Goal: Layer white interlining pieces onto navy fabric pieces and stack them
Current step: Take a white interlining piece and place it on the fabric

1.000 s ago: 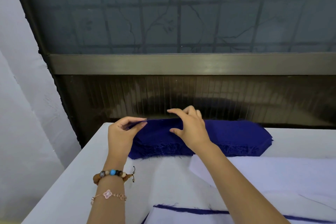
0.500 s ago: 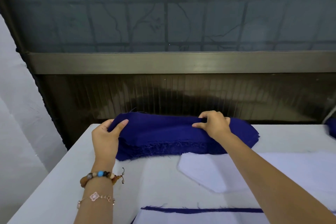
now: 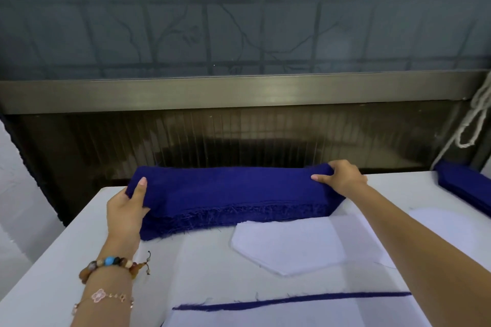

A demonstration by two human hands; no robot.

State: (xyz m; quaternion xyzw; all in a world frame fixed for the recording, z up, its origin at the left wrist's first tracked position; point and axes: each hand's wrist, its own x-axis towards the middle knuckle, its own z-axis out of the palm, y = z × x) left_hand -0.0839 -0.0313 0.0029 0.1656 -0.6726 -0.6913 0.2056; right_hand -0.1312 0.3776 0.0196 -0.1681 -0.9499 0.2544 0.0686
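A thick stack of navy fabric pieces [image 3: 233,199] lies along the far edge of the white table [image 3: 53,273], frayed edge toward me. My left hand [image 3: 127,207] grips its left end, thumb on top. At the right end, my right hand [image 3: 340,176] pinches the upper layers, which look slightly raised there. In front of the stack lies a white interlining piece [image 3: 287,247] with angled corners. Near the front edge, another white interlining piece [image 3: 292,316] covers a navy piece whose edge [image 3: 292,300] shows as a thin strip.
A second navy stack [image 3: 467,188] sits at the table's far right. More white interlining [image 3: 441,231] lies under my right forearm. A dark ribbed panel [image 3: 239,138] and metal rail stand just behind the table. A white cord [image 3: 475,119] hangs at the right.
My hands have spread apart from the stack's middle and left part to its two ends. The left now grips the left end and the right pinches the right end.
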